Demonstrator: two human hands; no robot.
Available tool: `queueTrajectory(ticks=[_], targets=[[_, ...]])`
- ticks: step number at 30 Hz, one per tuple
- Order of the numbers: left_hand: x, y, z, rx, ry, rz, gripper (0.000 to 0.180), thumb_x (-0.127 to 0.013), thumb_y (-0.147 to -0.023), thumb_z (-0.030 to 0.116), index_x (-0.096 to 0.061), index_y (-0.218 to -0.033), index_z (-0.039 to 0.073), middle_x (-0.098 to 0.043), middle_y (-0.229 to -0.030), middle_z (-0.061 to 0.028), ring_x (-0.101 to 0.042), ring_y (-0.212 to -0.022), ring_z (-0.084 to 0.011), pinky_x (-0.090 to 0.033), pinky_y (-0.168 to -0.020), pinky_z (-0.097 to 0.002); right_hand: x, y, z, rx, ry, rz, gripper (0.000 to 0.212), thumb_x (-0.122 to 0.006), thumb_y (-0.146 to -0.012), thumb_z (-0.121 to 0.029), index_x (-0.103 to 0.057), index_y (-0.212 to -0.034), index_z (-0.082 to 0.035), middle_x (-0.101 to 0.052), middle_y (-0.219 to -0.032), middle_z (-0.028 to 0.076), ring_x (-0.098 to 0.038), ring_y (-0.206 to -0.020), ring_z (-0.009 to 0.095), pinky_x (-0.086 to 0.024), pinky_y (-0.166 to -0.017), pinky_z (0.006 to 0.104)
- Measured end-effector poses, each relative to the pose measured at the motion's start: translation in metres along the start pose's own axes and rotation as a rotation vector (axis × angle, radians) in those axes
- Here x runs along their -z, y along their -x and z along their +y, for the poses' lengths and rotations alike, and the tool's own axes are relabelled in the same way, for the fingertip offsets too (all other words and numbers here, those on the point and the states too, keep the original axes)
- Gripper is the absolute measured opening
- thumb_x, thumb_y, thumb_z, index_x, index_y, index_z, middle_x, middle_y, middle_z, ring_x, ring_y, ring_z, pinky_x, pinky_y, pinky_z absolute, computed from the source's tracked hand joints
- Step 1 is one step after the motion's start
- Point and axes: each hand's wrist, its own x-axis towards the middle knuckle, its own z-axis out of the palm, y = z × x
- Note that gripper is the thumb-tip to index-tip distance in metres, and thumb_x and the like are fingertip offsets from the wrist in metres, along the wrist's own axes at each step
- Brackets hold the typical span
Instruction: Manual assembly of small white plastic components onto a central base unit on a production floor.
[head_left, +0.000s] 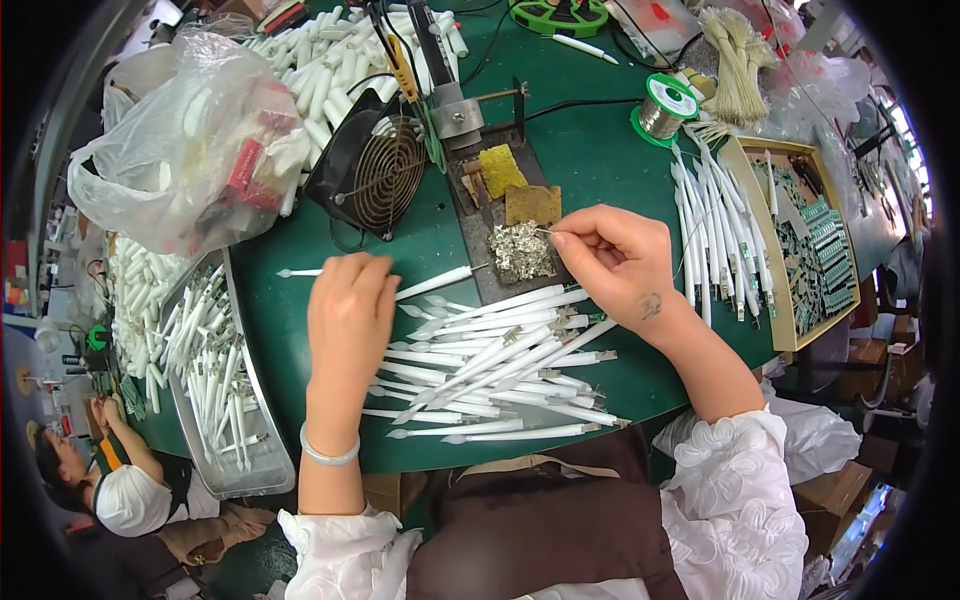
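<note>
My left hand (350, 315) is closed over a slim white candle-shaped stick (436, 282); a thin metal end points from it toward the dark metal plate (480, 222). Another pointed white end (298, 273) shows left of my fingers; whether it belongs to the same stick is hidden. My right hand (620, 262) pinches a thin silvery wire (543, 231) between thumb and forefinger. That wire's tip is over a heap of silvery metal scraps (520, 250) on the plate. Close in front of me lies a pile of white candle-shaped sticks (500, 360), several with metal pieces at their ends.
A soldering iron (432, 60) on a stand, sponges (502, 170) and a black fan (370, 165) stand beyond my hands. At right are a solder spool (665, 108) and a box of circuit boards (785, 330). A metal tray (285, 440) and plastic bag (190, 150) sit left.
</note>
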Motion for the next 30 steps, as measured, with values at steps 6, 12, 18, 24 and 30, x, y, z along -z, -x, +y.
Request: queueTrajectory(ticks=[6, 12, 18, 24, 30], targets=[[-0.012, -0.019, 0.025, -0.011, 0.381, -0.244, 0.015, -0.067, -0.078, 0.005, -0.063, -0.091, 0.000, -0.062, -0.088, -0.0119, -0.056, -0.087, -0.0295, -0.045, -0.075, -0.0370, -0.001, 0.001, -0.003, 0.004, 0.003, -0.004, 0.004, -0.067, -0.080, 0.002, -0.066, -0.084, 0.001, -0.059, -0.067, -0.001, -0.041, -0.052, -0.001, -0.029, -0.044, 0.0167], [-0.009, -0.024, 0.027, 0.028, 0.370, -0.241, 0.013, -0.065, -0.079, 0.004, -0.062, -0.091, -0.001, -0.061, -0.083, -0.0112, -0.058, -0.079, -0.0266, -0.046, -0.070, -0.0352, -0.002, 0.001, -0.002, 0.028, 0.000, -0.033, 0.005, -0.068, -0.079, 0.001, -0.065, -0.084, 0.001, -0.057, -0.065, 0.000, -0.041, -0.051, 0.001, -0.029, -0.044, 0.0185], [0.012, -0.019, 0.039, 0.295, 0.918, -0.409, 0.010, -0.060, -0.088, 0.005, -0.058, -0.094, -0.003, -0.059, -0.080, -0.0028, -0.056, -0.066, -0.0092, -0.046, -0.058, -0.0244, -0.008, 0.001, -0.007, 0.134, 0.045, -0.157, 0.014, -0.069, -0.073, 0.001, -0.064, -0.086, -0.003, -0.046, -0.057, 0.001, -0.039, -0.047, 0.009, -0.032, -0.045, 0.0245], [0.010, -0.018, 0.045, 0.583, 1.323, -0.534, 0.014, -0.061, -0.089, 0.009, -0.057, -0.099, 0.001, -0.058, -0.078, 0.0017, -0.052, -0.060, -0.0017, -0.040, -0.048, -0.0166, -0.018, 0.002, -0.008, 0.286, 0.039, -0.181, 0.014, -0.069, -0.071, 0.001, -0.066, -0.084, -0.004, -0.047, -0.056, 0.001, -0.041, -0.045, 0.012, -0.034, -0.044, 0.0265], [0.008, -0.019, 0.050, 0.647, 1.354, -0.553, 0.014, -0.061, -0.088, 0.007, -0.057, -0.099, 0.000, -0.058, -0.078, 0.0006, -0.052, -0.059, -0.0026, -0.039, -0.046, -0.0172, -0.019, 0.003, -0.007, 0.271, 0.027, -0.158, 0.015, -0.069, -0.070, 0.002, -0.067, -0.084, -0.005, -0.049, -0.056, 0.001, -0.042, -0.044, 0.012, -0.034, -0.042, 0.0273]])
